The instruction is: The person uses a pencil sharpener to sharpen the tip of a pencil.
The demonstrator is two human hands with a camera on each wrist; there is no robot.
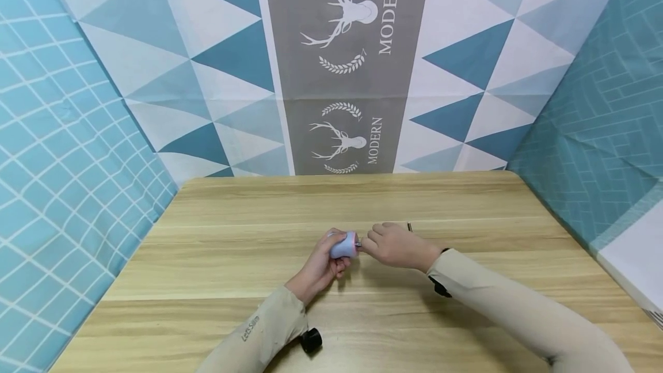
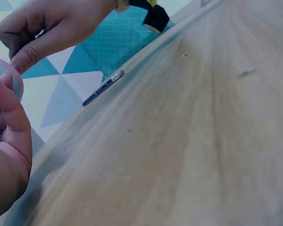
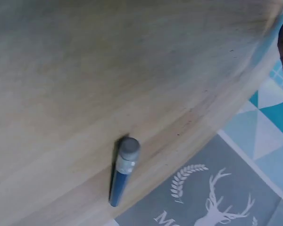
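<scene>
In the head view my left hand [image 1: 326,263] grips a small lavender-blue cylinder [image 1: 342,246] with a pink rim, held sideways above the table. A short silver part [image 1: 358,244] sticks out of the rimmed end. My right hand [image 1: 393,246] has its fingers curled at that silver part and pinches it. In the left wrist view the cylinder [image 2: 20,84] is partly cut off by the frame and covered by fingers. A short dark-blue pencil [image 3: 120,181] with a silver band and grey eraser lies on the table, just beyond my right hand.
The wood-grain table [image 1: 233,246] spreads beneath both hands. Patterned sheets [image 1: 342,102] rise behind it and along both sides. A white flat-topped object [image 1: 637,252] stands at the right edge. A black wrist device [image 1: 311,341] hangs under the left sleeve.
</scene>
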